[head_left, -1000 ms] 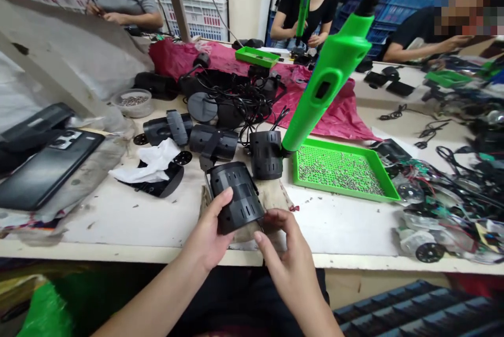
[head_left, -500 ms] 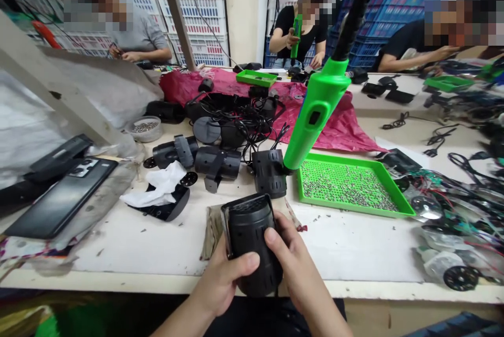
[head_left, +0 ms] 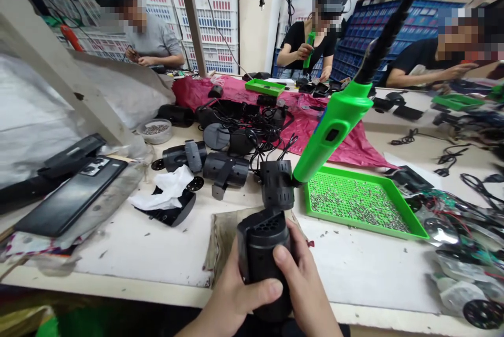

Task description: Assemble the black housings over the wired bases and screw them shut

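Between my two hands, over the table's front edge, is a black cylindrical housing (head_left: 264,258) with a holed end facing up and a bracket along its left side. My left hand (head_left: 241,297) wraps its left side, thumb across the front. On the other side my right hand (head_left: 303,279) grips it, thumb pressed on the front and fingers behind. A folded cloth (head_left: 220,237) lies just beyond. Past that stands another black housing (head_left: 276,185), with the tip of a hanging green electric screwdriver (head_left: 333,135) beside it.
A green tray (head_left: 366,203) of screws sits at right, near wired parts (head_left: 452,253). Further left are more housings (head_left: 226,169), a white cloth (head_left: 169,190), a bowl of screws (head_left: 155,129) and a phone (head_left: 73,195). Several people work across the table.
The view has shifted, so the table's contents appear lower and further right. Within my hands the housing has turned a little, its bracket showing more at the left. Both hands keep their grip.
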`<move>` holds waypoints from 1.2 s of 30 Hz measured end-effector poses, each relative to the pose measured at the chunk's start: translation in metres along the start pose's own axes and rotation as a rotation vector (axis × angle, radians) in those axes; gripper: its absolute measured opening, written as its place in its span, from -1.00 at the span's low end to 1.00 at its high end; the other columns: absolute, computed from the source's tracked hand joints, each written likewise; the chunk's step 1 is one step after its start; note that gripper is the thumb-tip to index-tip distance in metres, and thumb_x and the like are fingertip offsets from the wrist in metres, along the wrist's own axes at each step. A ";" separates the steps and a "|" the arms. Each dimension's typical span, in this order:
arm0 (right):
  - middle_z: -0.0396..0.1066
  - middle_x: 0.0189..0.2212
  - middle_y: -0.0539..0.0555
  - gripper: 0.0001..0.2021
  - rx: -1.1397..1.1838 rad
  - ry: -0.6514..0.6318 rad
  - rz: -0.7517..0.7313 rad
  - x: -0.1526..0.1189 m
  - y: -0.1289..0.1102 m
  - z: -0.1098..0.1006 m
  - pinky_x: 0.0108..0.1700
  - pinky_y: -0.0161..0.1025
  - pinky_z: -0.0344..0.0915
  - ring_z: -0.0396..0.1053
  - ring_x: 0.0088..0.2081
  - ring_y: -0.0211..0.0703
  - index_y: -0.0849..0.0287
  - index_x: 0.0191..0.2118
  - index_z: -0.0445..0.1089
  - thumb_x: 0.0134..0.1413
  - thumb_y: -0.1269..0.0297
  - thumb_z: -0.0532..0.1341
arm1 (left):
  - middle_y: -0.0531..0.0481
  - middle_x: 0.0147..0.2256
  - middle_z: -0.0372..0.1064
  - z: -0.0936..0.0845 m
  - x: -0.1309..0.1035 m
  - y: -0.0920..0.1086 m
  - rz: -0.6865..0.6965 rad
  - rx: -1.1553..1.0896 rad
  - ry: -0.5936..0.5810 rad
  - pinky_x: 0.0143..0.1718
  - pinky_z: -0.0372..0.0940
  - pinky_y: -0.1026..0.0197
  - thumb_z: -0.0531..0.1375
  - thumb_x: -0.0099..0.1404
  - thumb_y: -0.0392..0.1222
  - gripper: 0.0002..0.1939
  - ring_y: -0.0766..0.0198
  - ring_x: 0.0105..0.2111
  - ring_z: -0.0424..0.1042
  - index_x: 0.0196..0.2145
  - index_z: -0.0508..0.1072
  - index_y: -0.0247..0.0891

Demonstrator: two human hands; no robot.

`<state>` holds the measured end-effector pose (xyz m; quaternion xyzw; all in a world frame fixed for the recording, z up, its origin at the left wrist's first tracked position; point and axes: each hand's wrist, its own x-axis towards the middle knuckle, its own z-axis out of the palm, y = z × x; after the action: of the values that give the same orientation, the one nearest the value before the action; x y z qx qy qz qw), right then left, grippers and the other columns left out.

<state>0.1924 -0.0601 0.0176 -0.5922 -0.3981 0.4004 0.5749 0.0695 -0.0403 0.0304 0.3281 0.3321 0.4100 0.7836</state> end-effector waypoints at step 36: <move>0.44 -0.05 0.11 -0.39 0.286 0.166 0.272 0.007 -0.010 0.019 0.10 -0.07 0.24 0.35 0.03 0.00 0.13 -0.02 0.33 -0.08 -0.23 0.24 | -0.10 -0.01 0.44 0.010 0.007 0.007 -0.015 0.100 0.088 0.06 0.24 0.07 0.45 -0.05 -0.17 -0.17 0.02 0.04 0.38 0.14 0.21 -0.13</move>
<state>0.1768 -0.0467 0.0276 -0.5837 -0.2051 0.4765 0.6246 0.0771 -0.0337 0.0396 0.3461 0.3888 0.4008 0.7539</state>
